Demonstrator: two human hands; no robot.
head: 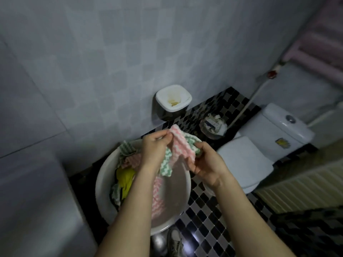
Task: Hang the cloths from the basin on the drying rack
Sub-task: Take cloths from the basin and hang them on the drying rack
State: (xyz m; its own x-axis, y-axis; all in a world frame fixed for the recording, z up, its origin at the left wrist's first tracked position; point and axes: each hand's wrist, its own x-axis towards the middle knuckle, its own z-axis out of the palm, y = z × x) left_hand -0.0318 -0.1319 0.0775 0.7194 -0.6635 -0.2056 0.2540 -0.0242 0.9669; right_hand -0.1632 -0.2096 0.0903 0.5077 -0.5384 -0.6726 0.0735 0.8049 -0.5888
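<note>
Head cam: L hand (154, 147) & R hand (206, 164) pinch pink cloth (182, 147) over basin (104, 175) w/ more cloths (128, 162) inside.

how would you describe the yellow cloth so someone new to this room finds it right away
Left of the white toilet is a round white basin. Along its left inner wall lies a heap of cloths, with the yellow cloth midway. It alone is plain yellow; its neighbours have pink or green zigzags.
</note>
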